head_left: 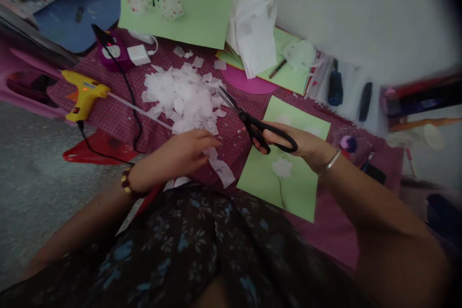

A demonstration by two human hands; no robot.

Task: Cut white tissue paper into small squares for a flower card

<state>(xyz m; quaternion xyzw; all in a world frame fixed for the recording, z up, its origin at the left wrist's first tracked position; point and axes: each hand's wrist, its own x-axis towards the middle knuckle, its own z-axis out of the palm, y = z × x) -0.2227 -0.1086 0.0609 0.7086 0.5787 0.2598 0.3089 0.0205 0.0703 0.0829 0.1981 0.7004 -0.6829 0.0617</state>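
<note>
My right hand (288, 137) has its fingers through the handles of black-handled scissors (249, 118). Their blades are slightly apart and point up-left, with the tips at the right edge of a heap of small white paper pieces (184, 94). My left hand (189, 149), a beaded bracelet on its wrist, is at the near side of that heap. A strip of white paper (221, 168) runs from between its bent fingers toward my lap. Beneath my right hand lies a green sheet (260, 173) with a white paper flower (282, 167) and a drawn stem.
A yellow glue gun (84, 94) with a glue stick and cord lies at the left, near a purple power socket (113, 50). Farther back is a green sheet with blossom branches (176, 7). White tissue (254, 29) lies beside it. Pens and tools (335, 84) line the right.
</note>
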